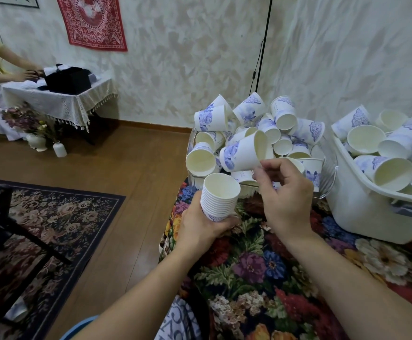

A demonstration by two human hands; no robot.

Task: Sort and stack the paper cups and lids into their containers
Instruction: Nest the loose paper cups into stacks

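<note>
Roughly 11 nested cups (218, 201) in L hand (201, 223) – 1 cup (245, 153) in R hand (284, 195).

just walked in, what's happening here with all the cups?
A person is nesting loose paper cups into a stack. The left hand grips the nested stack upright, while the right hand pinches a single cup by its rim, tilted above the stack. A clear container and a white bin on the floral tablecloth are heaped with unsorted cups.

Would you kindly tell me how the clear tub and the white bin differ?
The clear tub is see-through and sits left, behind the hands; the white bin is opaque and sits right. The tub's cups are heaped higher than the bin's. Both hold loose blue-patterned paper cups on the floral cloth.
</note>
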